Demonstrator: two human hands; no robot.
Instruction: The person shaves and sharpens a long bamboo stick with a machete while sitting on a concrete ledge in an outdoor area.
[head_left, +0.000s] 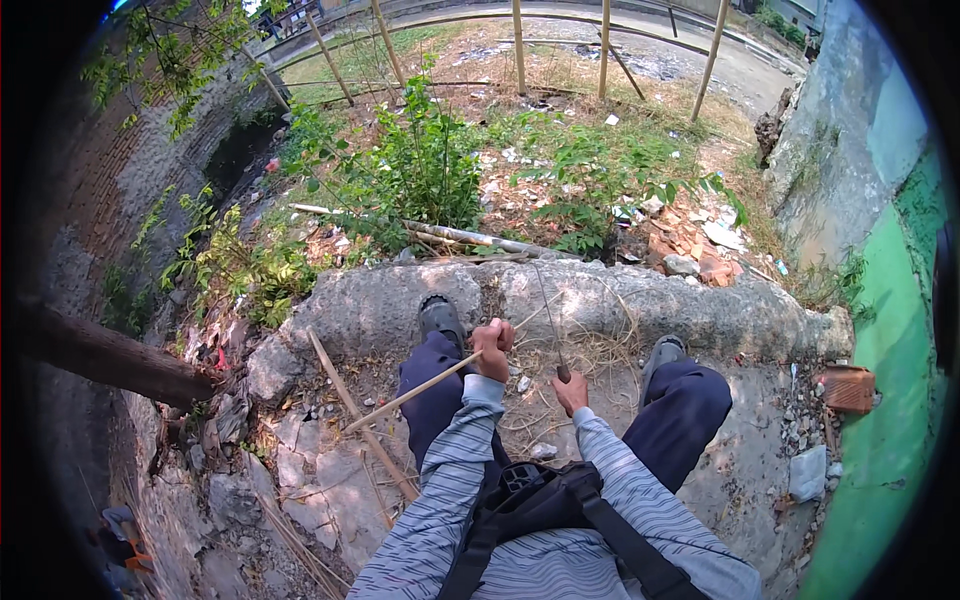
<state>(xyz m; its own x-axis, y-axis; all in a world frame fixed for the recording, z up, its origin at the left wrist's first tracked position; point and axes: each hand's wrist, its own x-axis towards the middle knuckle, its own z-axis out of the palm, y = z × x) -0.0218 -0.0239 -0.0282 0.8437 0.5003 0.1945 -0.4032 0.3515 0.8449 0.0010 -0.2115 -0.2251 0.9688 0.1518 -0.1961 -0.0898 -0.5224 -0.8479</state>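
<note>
My left hand (491, 349) is closed around a thin pale stick (415, 390), which looks like split bamboo. The stick slants from the lower left up past my fist, its far end thinner. To its right, my right hand (571, 393) grips the dark handle of a knife (552, 320). Its long narrow blade points away from me, toward the low concrete ledge. Stick and blade tip come close together beyond my hands; I cannot tell whether they touch. Thin pale shavings (610, 360) lie scattered on the ground between my feet and along the ledge.
A rough concrete ledge (690, 310) runs across in front. Longer bamboo strips (335, 375) lie at my left, near a dark wooden post (120, 355). A brick (848, 389) sits by the green wall (880, 450) at right. Beyond are shrubs (425, 160), rubble and a bamboo fence (519, 50).
</note>
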